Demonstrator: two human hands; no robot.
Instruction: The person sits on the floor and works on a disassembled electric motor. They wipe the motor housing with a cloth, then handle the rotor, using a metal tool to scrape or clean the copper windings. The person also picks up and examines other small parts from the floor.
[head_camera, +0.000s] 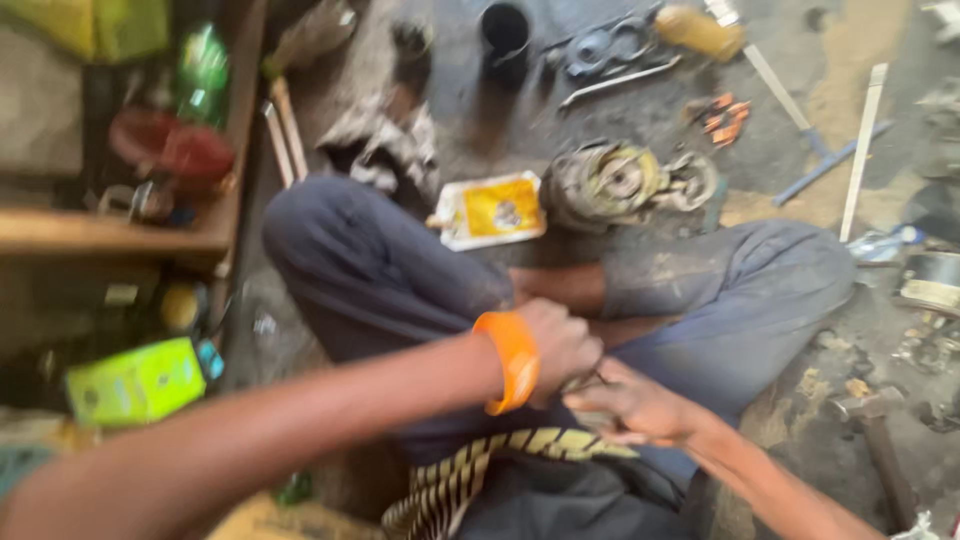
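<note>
I sit cross-legged on a dirty floor, and both hands meet over my lap. My left hand (560, 345), with an orange wristband (510, 360) on the wrist, is closed around a small dark object that the blur hides. My right hand (630, 405) touches it from below right, fingers curled on the same small object. What the object is cannot be made out.
A motor stator with copper windings (620, 185) lies on the floor ahead, next to a yellow and white packet (492, 210). Wrenches (610, 55), a black cup (505, 35), a hammer (880, 440), sticks and rags lie about. A wooden shelf (120, 230) with bottles stands at left.
</note>
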